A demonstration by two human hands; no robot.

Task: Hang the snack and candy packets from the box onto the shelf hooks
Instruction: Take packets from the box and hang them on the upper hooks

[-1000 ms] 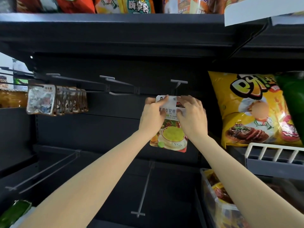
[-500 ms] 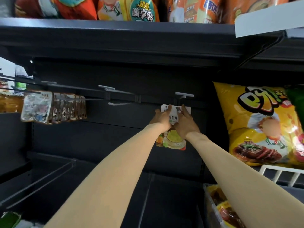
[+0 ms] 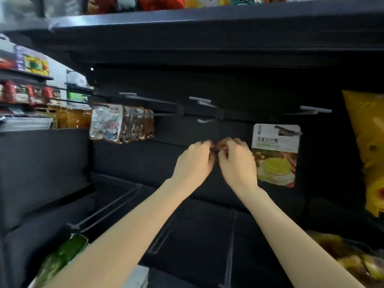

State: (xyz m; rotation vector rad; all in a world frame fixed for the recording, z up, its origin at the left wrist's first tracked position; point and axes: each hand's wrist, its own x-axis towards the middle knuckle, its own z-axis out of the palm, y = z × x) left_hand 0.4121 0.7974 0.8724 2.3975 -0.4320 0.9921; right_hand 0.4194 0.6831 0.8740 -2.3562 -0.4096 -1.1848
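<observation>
Far left of the fingers, a side shelf (image 3: 25,73) carries red and yellow packs, blurred. Nearer, a row of clear candy packets (image 3: 122,125) hangs from a long hook (image 3: 145,100), up and to the left of the left hand's fingers, well apart from them. Low left, beneath the left forearm, a green packet (image 3: 62,258) lies at the frame's bottom. An empty hook (image 3: 204,102) juts from the black back panel (image 3: 128,159) directly above both sets of fingertips, not touching them. Left hand (image 3: 194,163): raised in front of the panel, fingers curled inward toward the right hand; a small dark item sits between the two hands' fingertips, but motion blur hides whether the left fingers pinch it, so grip cannot be told. Right hand (image 3: 238,163): mirrored pose, fingers bent, tips just beside the left hand's tips; grip likewise cannot be told. Just right of the right hand's fingers, the snack packet (image 3: 276,154), white top and yellow-green bowl picture, hangs on its own hook (image 3: 287,132); the hand overlaps its left edge in view, contact unclear. Further right, a large yellow chip bag (image 3: 367,146) stands near the packet. Low right, a box (image 3: 353,260) of more packets, blurred.
</observation>
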